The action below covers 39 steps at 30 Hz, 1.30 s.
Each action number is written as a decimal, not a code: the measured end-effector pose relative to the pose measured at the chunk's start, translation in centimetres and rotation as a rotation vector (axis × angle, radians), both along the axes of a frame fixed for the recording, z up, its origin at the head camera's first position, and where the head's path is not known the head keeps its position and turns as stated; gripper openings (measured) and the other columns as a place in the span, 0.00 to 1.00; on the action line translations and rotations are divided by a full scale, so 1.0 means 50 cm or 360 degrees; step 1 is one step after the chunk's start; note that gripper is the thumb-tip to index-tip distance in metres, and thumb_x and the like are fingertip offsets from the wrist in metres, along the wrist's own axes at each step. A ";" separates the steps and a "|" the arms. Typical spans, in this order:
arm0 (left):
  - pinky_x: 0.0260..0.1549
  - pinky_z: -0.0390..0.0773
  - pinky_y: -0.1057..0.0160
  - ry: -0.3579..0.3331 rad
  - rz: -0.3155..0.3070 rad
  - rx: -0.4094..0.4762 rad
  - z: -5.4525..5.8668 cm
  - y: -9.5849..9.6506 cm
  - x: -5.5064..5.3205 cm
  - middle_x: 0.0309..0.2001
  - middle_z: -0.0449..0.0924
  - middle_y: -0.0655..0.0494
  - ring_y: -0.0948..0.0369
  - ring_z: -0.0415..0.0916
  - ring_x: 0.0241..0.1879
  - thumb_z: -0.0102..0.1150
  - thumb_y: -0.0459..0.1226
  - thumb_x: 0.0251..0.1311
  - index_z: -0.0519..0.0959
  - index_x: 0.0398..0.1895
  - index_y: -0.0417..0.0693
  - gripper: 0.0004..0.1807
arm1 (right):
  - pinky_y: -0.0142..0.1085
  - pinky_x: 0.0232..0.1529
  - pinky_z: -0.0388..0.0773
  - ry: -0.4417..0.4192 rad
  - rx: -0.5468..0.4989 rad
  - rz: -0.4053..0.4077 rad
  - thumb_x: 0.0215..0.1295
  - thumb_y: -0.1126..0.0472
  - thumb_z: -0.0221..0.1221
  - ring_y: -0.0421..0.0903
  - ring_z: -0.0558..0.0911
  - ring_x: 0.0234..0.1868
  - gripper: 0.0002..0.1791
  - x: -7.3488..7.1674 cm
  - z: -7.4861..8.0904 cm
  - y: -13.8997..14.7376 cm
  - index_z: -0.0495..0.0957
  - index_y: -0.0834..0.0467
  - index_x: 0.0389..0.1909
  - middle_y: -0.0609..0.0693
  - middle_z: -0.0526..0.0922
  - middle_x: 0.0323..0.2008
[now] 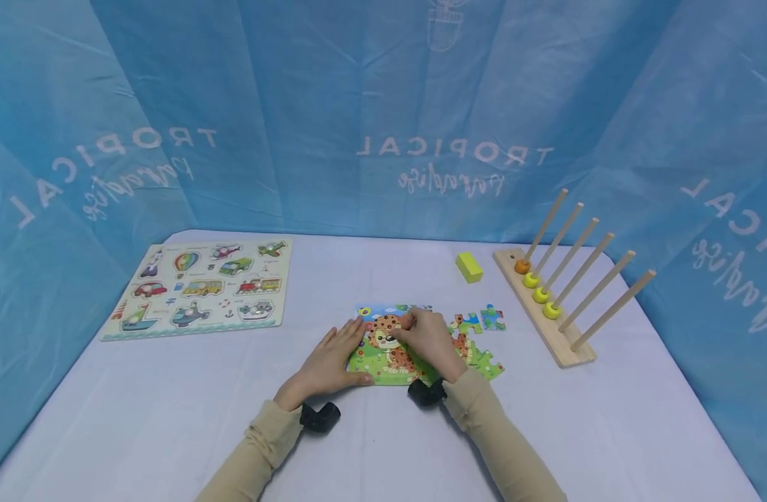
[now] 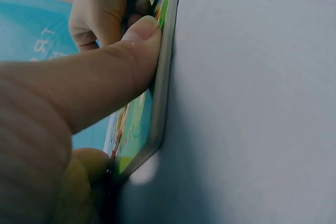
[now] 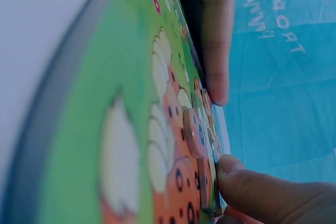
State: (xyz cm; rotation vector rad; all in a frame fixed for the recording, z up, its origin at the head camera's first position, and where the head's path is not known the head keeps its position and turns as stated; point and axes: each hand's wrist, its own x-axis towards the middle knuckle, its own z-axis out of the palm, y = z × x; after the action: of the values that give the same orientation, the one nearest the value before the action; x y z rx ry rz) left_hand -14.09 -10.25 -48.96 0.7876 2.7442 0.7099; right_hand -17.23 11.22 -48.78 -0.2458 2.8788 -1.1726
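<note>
Behind the puzzle board [image 1: 392, 374], a blue backdrop [image 1: 333, 90] carries pale lettering in mirror image, "TROPICAL" in capitals with "Paradise" in script beneath, repeated to the left and right; the small captions on the vehicle board [image 1: 198, 287], which lies well to the left of the puzzle board, are too small to read; the puzzle board itself rests on the white-covered bench [image 1: 371, 453], a thin slab with rounded corners, showing an orange cub with dark spots, a pale muzzle, green grass and small flowers; some pieces stand proud of its surface; the left hand [image 1: 333, 359] lies on its left edge, fingers extended and spread, thumb at the near edge; the right hand [image 1: 430, 341] is over its right part, fingers bent, thumb and forefinger pinching a raised orange piece [image 3: 206, 190]; just right of the puzzle board are loose pieces [image 1: 493, 318] in green, blue and spotted orange; beyond its far right corner stands a yellow block [image 1: 468, 267]; farther right is a wooden peg stand [image 1: 568, 343] with one orange bead and three yellow beads
</note>
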 end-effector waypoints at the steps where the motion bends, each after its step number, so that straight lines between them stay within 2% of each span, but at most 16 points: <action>1: 0.69 0.37 0.49 -0.0001 0.0000 -0.0001 0.001 0.001 0.000 0.73 0.39 0.47 0.52 0.37 0.72 0.61 0.57 0.51 0.47 0.71 0.39 0.53 | 0.32 0.17 0.69 -0.0004 0.0013 -0.0006 0.54 0.54 0.66 0.40 0.71 0.16 0.12 0.000 0.001 0.000 0.74 0.56 0.24 0.47 0.74 0.18; 6: 0.69 0.38 0.49 0.0027 -0.0002 -0.0020 -0.003 0.005 0.000 0.73 0.39 0.47 0.52 0.37 0.72 0.60 0.57 0.51 0.46 0.71 0.39 0.53 | 0.32 0.15 0.67 -0.0012 0.0025 0.0005 0.55 0.53 0.65 0.40 0.70 0.15 0.13 0.000 0.003 0.003 0.73 0.56 0.24 0.47 0.73 0.17; 11: 0.69 0.36 0.50 0.0015 0.0003 -0.0021 -0.004 0.010 0.004 0.73 0.37 0.48 0.52 0.35 0.72 0.59 0.58 0.52 0.45 0.71 0.40 0.53 | 0.33 0.14 0.70 -0.0099 -0.0163 0.0109 0.61 0.53 0.61 0.42 0.72 0.14 0.10 -0.012 0.000 0.029 0.76 0.56 0.28 0.48 0.75 0.17; 14: 0.69 0.35 0.50 -0.0003 -0.0001 -0.0007 -0.003 0.015 0.005 0.73 0.36 0.48 0.53 0.34 0.72 0.58 0.58 0.52 0.44 0.71 0.40 0.53 | 0.35 0.18 0.73 -0.0096 -0.0302 0.0119 0.64 0.55 0.57 0.44 0.75 0.18 0.07 -0.025 0.001 0.062 0.78 0.55 0.33 0.49 0.78 0.20; 19: 0.69 0.36 0.49 0.0033 -0.0010 -0.0019 -0.004 0.018 0.002 0.73 0.37 0.47 0.52 0.35 0.72 0.58 0.59 0.52 0.45 0.71 0.39 0.53 | 0.36 0.29 0.75 -0.0007 -0.0402 -0.0030 0.64 0.54 0.58 0.47 0.78 0.33 0.11 -0.048 0.012 0.133 0.78 0.56 0.42 0.51 0.81 0.32; 21: 0.69 0.37 0.49 0.0054 -0.0018 -0.0030 -0.006 0.016 0.001 0.73 0.38 0.46 0.51 0.36 0.72 0.58 0.58 0.52 0.46 0.71 0.38 0.53 | 0.36 0.34 0.75 -0.0005 -0.0392 -0.0107 0.63 0.54 0.58 0.47 0.77 0.37 0.14 -0.052 0.016 0.163 0.78 0.58 0.46 0.52 0.80 0.37; 24: 0.69 0.37 0.49 0.0059 -0.0036 -0.0031 -0.006 0.014 -0.001 0.73 0.38 0.46 0.51 0.36 0.72 0.58 0.58 0.52 0.45 0.71 0.39 0.53 | 0.35 0.36 0.74 -0.0026 -0.0360 -0.0183 0.63 0.54 0.58 0.48 0.77 0.40 0.18 -0.055 0.017 0.207 0.76 0.60 0.50 0.54 0.80 0.39; 26: 0.69 0.37 0.49 0.0069 -0.0047 -0.0030 -0.004 0.012 0.000 0.73 0.38 0.46 0.51 0.36 0.72 0.58 0.58 0.53 0.45 0.71 0.39 0.53 | 0.35 0.37 0.74 -0.0057 -0.0333 -0.0190 0.63 0.55 0.59 0.49 0.77 0.41 0.19 -0.055 0.018 0.229 0.75 0.61 0.52 0.55 0.79 0.40; 29: 0.69 0.37 0.49 0.0075 -0.0056 -0.0016 -0.001 0.011 0.001 0.73 0.39 0.46 0.50 0.37 0.72 0.59 0.57 0.53 0.45 0.71 0.39 0.53 | 0.37 0.37 0.75 -0.0137 -0.0309 -0.0120 0.62 0.57 0.60 0.50 0.77 0.42 0.21 -0.053 0.017 0.256 0.72 0.61 0.54 0.57 0.79 0.43; 33: 0.69 0.37 0.48 0.0063 -0.0061 -0.0001 0.004 0.010 0.003 0.73 0.39 0.45 0.50 0.37 0.72 0.59 0.57 0.52 0.46 0.71 0.38 0.52 | 0.40 0.43 0.75 -0.0267 -0.0281 -0.0002 0.56 0.62 0.64 0.52 0.75 0.47 0.28 -0.047 0.019 0.277 0.70 0.60 0.58 0.57 0.77 0.47; 39: 0.68 0.37 0.48 0.0068 -0.0063 -0.0011 0.003 0.011 0.002 0.73 0.39 0.45 0.49 0.37 0.71 0.59 0.57 0.53 0.46 0.71 0.38 0.52 | 0.47 0.52 0.71 -0.0286 -0.0163 0.0138 0.49 0.67 0.68 0.54 0.72 0.51 0.32 -0.041 0.019 0.279 0.70 0.60 0.58 0.58 0.75 0.53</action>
State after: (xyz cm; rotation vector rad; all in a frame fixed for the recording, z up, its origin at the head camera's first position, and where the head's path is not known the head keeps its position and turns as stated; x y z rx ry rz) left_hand -13.97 -9.69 -48.80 0.8625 2.7590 0.6834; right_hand -19.27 25.15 -47.82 -0.2510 2.6313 -1.2584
